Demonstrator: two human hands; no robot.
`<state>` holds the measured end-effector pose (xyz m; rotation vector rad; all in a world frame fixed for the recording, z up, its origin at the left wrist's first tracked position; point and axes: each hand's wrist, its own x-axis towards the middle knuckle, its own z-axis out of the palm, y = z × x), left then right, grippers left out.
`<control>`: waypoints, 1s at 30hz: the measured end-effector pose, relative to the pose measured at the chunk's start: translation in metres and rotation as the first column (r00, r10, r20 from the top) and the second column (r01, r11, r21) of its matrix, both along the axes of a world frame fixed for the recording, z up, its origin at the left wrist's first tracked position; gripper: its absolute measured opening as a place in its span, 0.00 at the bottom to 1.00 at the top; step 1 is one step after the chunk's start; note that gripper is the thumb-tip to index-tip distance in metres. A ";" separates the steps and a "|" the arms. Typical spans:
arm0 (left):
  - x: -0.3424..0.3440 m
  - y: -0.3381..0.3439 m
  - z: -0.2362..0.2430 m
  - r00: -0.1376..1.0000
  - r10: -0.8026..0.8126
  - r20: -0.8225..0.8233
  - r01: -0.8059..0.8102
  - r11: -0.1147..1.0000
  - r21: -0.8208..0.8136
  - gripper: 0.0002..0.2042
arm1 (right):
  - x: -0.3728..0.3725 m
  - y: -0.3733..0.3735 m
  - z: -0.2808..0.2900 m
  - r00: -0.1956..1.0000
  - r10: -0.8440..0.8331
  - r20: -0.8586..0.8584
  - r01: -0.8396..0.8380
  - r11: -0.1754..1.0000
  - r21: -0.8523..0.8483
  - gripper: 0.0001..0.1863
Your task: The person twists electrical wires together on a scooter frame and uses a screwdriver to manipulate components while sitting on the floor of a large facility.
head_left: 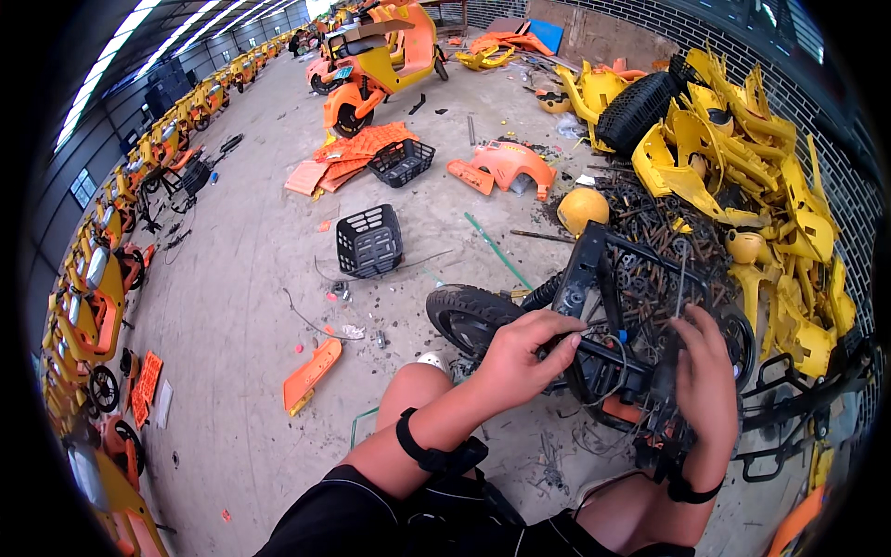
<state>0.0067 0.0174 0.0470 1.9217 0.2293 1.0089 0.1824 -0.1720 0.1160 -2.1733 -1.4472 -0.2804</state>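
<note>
My landmark's the black crate [369, 243] on the grey floor [223, 297], and just beyond it I've got a black basket [402, 164] beside orange panels [357, 147]! Farther past the crate, a yellow-and-orange scooter [379, 74]. Right of the crate I spot a round yellow shell [583, 210], then a heap of yellow body panels [807, 232]! Left of the crate, a long row of scooters [97, 320].

Blk frame [585, 260], orng fender [516, 165], yel panels [666, 174]
</note>
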 end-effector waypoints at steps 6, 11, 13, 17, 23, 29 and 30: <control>0.006 -0.005 -0.008 0.998 -0.068 0.017 0.067 0.997 0.037 0.10 | -0.022 -0.002 0.010 0.997 0.074 0.030 -0.078 0.990 0.121 0.15; 0.003 -0.020 -0.010 0.982 -0.184 -0.047 0.175 0.974 -0.146 0.09 | -0.048 0.004 0.002 0.974 0.221 0.039 -0.225 0.951 0.213 0.12; -0.003 -0.025 -0.008 0.969 -0.243 -0.054 0.234 0.963 -0.131 0.12 | -0.063 0.006 -0.006 0.956 0.243 -0.167 -0.206 0.956 0.210 0.10; -0.025 -0.027 0.000 0.879 -0.406 -0.250 0.392 0.914 -0.109 0.17 | -0.081 0.008 -0.018 0.923 0.208 -0.325 -0.237 0.970 -0.050 0.12; -0.053 -0.019 -0.025 0.689 -0.590 -0.421 0.527 0.807 -0.267 0.23 | -0.081 0.010 -0.043 0.817 0.310 -0.486 -0.473 0.842 -0.260 0.13; -0.074 -0.007 -0.028 0.502 -0.777 -0.380 0.657 0.628 -0.417 0.23 | -0.075 0.011 -0.076 0.485 0.315 -0.816 -0.694 0.706 -0.139 0.11; -0.075 -0.005 -0.030 0.486 -0.801 -0.350 0.675 0.598 -0.432 0.23 | -0.076 0.010 -0.081 0.474 0.285 -0.833 -0.693 0.704 -0.154 0.11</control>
